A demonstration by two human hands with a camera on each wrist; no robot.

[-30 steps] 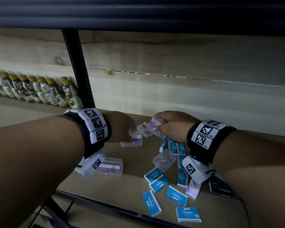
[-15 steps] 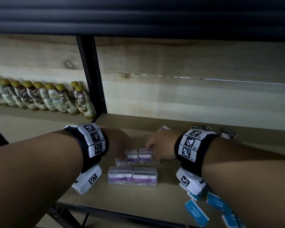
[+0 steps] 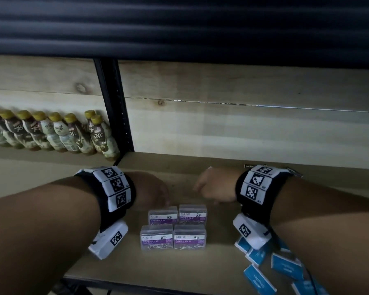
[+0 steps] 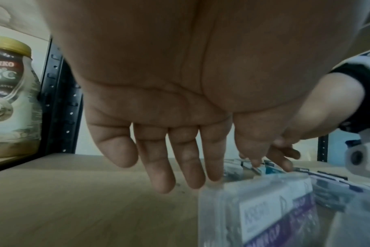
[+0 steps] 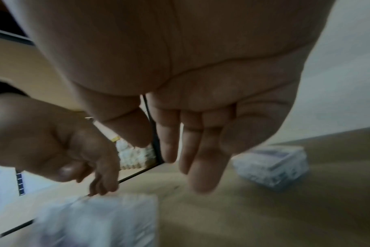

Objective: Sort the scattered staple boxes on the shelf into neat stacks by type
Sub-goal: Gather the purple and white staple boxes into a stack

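Your left hand (image 3: 151, 191) is hanging just behind the left rear box of the four clear paper clip boxes (image 3: 173, 227), its fingers (image 4: 161, 167) straight and loose, holding nothing and clear of the shelf (image 3: 179, 265). Your right hand (image 3: 216, 185) is hovering behind the right rear box, fingers (image 5: 203, 163) likewise relaxed and empty. The four boxes are sitting in a tidy two-by-two block between your wrists, near the front edge. The blue staple boxes (image 3: 285, 266) are lying scattered under your right forearm, well apart from either hand. One more clear box (image 5: 270, 167) is lying beyond your right fingertips.
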